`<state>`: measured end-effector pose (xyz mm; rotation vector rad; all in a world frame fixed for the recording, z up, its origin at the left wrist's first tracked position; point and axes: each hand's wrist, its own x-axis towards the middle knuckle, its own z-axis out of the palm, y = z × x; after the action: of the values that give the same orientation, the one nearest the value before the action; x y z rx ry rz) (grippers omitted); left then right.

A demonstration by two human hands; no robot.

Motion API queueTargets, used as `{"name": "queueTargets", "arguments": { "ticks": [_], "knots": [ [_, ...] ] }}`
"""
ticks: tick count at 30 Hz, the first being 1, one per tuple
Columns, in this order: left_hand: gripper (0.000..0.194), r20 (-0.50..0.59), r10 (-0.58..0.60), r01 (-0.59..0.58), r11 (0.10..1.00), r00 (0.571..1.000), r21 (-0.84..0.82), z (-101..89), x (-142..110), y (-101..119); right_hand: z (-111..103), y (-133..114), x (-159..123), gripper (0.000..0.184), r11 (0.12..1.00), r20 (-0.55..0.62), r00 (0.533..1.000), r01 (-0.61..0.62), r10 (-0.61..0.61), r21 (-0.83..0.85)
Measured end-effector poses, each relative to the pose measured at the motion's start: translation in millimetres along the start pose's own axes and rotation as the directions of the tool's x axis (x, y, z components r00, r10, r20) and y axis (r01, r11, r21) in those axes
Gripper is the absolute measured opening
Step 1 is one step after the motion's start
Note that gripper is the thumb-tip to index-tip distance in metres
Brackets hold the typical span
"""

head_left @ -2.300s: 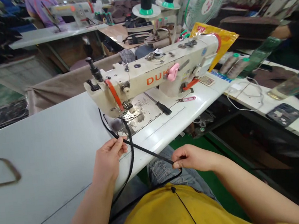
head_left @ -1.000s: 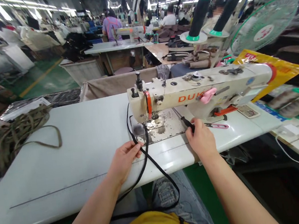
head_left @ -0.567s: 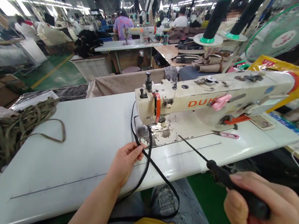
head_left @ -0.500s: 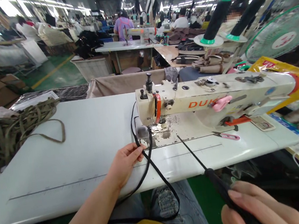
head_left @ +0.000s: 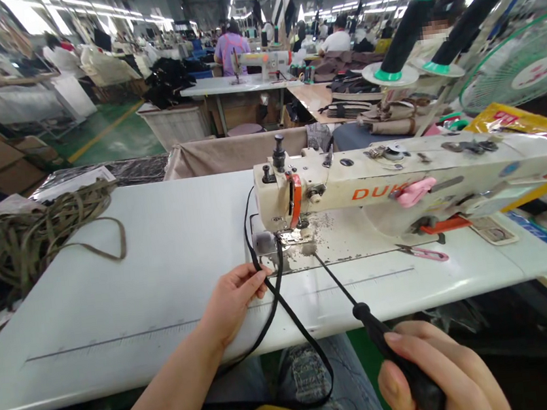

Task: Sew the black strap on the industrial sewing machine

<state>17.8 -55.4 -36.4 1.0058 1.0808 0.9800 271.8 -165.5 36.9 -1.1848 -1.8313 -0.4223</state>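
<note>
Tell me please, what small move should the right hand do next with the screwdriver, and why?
Probably ease the screwdriver tip a little further toward the needle area of the sewing machine. The right hand grips its handle, the tip already lies on the metal plate, and the left hand pinches the black strap beside it.

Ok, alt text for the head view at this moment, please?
The right hand grips a black-handled screwdriver, its tip at the sewing machine plate, while the left hand pinches a black strap on the white table.

sewing machine (head_left: 399, 184) on table (head_left: 114, 282), cord pile (head_left: 33, 226) left
</note>
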Motion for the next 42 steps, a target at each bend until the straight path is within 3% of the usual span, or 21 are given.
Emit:
{"name": "queueTargets", "arguments": {
  "ticks": [4,9,13,17,19,21,24,27,29,31,34,36,38,40,42],
  "knots": [
    [0.028,0.006,0.001,-0.001,1.0,1.0,0.0,-0.6,-0.4,0.1,-3.3,-3.4,0.0,0.013,0.999,0.037,0.999,0.035,-0.034,-0.017],
    [0.027,0.006,-0.001,0.001,1.0,1.0,0.004,1.2,-0.4,2.0,-10.4,-3.4,-4.4,0.016,0.999,0.011,1.0,-0.022,0.023,-0.038],
    [0.027,0.007,-0.004,0.004,1.0,1.0,0.011,3.3,-3.1,5.5,13.6,20.9,-5.0,0.03,0.989,-0.048,0.999,-0.017,0.01,-0.145],
    [0.029,0.018,-0.022,0.021,0.998,1.0,0.056,5.0,-9.0,12.0,45.6,56.1,-14.9,0.032,0.973,0.101,0.991,-0.063,0.087,-0.222],
    [0.025,0.007,-0.018,0.016,0.983,1.0,0.181,7.0,-12.3,15.0,54.4,67.4,-23.7,0.028,0.957,0.177,0.975,-0.077,0.13,-0.28],
    [0.021,-0.025,0.034,-0.02,0.911,0.999,0.413,9.9,-17.0,16.8,58.1,71.3,-30.7,0.026,0.939,0.235,0.958,-0.081,0.166,-0.333],
    [0.016,-0.016,0.199,-0.122,0.663,0.98,0.739,15.7,-31.0,16.9,59.5,66.7,-32.5,0.027,0.921,0.244,0.948,-0.103,0.205,-0.376],
    [0.022,0.066,0.261,-0.182,0.452,0.963,0.873,22.9,-51.0,14.0,63.5,58.1,-26.3,0.026,0.942,0.231,0.955,-0.107,0.187,-0.319],
    [0.022,0.101,0.227,-0.188,0.403,0.969,0.896,28.3,-61.7,11.2,70.3,53.4,-21.2,0.023,0.969,0.28,0.949,-0.079,0.145,-0.236],
    [0.018,0.118,0.208,-0.198,0.422,0.971,0.884,33.1,-66.6,8.5,79.9,49.1,-16.4,0.023,0.988,0.363,0.927,-0.041,0.094,-0.151],
    [0.014,0.138,0.226,-0.24,0.529,0.964,0.814,36.7,-62.3,4.4,94.7,39.5,-9.4,0.031,0.999,0.471,0.882,-0.032,0.033,-0.01],
    [0.014,0.151,0.22,-0.261,0.657,0.964,0.707,36.1,-55.3,0.7,100.8,29.8,-5.0,0.035,0.99,0.503,0.864,-0.091,0.025,0.107],
    [0.009,0.128,0.159,-0.203,0.828,0.979,0.522,34.8,-49.3,-2.9,102.4,18.0,-1.3,0.038,0.947,0.515,0.856,-0.2,0.044,0.25],
    [0.029,0.105,0.046,-0.073,0.959,0.993,0.273,34.6,-47.0,-3.6,99.9,6.2,1.4,0.042,0.865,0.532,0.845,-0.31,0.06,0.395],
    [0.062,0.118,-0.089,0.086,0.996,0.989,0.026,36.1,-49.0,1.0,94.8,-3.4,2.9,0.046,0.801,0.547,0.835,-0.365,0.057,0.475]
  ]
}}
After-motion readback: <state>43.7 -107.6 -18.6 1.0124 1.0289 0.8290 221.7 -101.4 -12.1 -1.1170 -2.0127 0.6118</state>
